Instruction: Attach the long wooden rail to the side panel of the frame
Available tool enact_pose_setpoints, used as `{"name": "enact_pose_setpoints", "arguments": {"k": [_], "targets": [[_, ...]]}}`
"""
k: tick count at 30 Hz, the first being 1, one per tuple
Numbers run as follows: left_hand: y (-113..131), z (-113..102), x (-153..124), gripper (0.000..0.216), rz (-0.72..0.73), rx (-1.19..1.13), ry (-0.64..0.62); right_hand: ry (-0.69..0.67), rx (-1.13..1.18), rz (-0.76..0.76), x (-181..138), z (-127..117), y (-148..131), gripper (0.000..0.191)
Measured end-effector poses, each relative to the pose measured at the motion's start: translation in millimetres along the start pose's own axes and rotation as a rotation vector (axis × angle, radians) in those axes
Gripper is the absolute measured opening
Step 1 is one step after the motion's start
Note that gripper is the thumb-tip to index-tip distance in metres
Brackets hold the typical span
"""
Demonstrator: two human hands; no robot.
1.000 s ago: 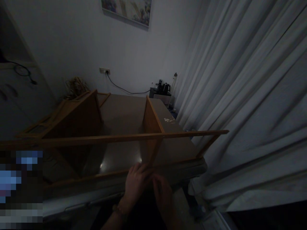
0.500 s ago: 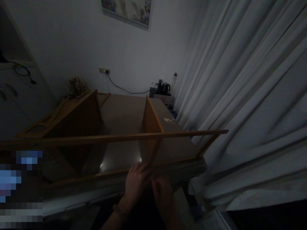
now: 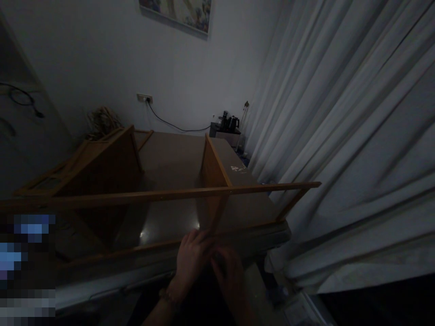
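Observation:
A wooden cabinet frame lies on its back in a dim room, its open front facing up. An upright divider panel splits it. My left hand rests on the near rail where the divider meets it, fingers curled against the wood. Right beside it, my right hand has its fingers bent down at the same spot; what they hold, if anything, is hidden in the dark.
Long pale curtains hang at the right. A wall socket with a black cable, a kettle on a small stand and a framed picture are at the back. A blurred patch covers the lower left.
The view has shifted slightly left and down. My right hand has crept a little closer to the left hand at the rail; the frame has not moved.

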State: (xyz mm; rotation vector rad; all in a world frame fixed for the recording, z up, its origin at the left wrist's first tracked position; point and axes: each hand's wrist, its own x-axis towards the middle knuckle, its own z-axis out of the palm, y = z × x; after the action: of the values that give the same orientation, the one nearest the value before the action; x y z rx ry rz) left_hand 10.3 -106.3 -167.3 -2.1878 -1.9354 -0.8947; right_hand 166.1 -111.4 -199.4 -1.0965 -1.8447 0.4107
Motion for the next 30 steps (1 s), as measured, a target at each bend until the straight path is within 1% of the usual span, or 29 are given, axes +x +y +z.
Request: {"name": "enact_pose_setpoints", "arguments": {"k": [2, 5, 9, 16, 22, 26, 30], "targets": [[0, 1, 0, 0.026, -0.001, -0.006, 0.006, -0.03, -0.006, -0.067, 1, -4, 4, 0.021], [1, 3, 0, 0.024, 0.0, 0.0, 0.022, -0.071, -0.019, -0.118, 4, -5, 6, 0.021], [1, 3, -1, 0.024, 0.007, 0.014, 0.013, -0.079, -0.042, -0.135, 10, -4, 7, 0.024], [-1, 4, -2, 0.027, 0.011, 0.025, 0.019, -0.059, -0.055, -0.131, 16, -6, 6, 0.024], [2, -2, 0, 0.034, 0.018, 0.043, 0.013, 0.012, 0.006, -0.032, 14, 9, 1, 0.03], [3, -3, 1, 0.029, 0.012, 0.018, 0.023, 0.071, 0.101, 0.12, 9, 17, -9, 0.026], [1, 2, -1, 0.026, -0.005, 0.007, 0.012, 0.106, 0.213, 0.273, 4, 18, -15, 0.025]]}}
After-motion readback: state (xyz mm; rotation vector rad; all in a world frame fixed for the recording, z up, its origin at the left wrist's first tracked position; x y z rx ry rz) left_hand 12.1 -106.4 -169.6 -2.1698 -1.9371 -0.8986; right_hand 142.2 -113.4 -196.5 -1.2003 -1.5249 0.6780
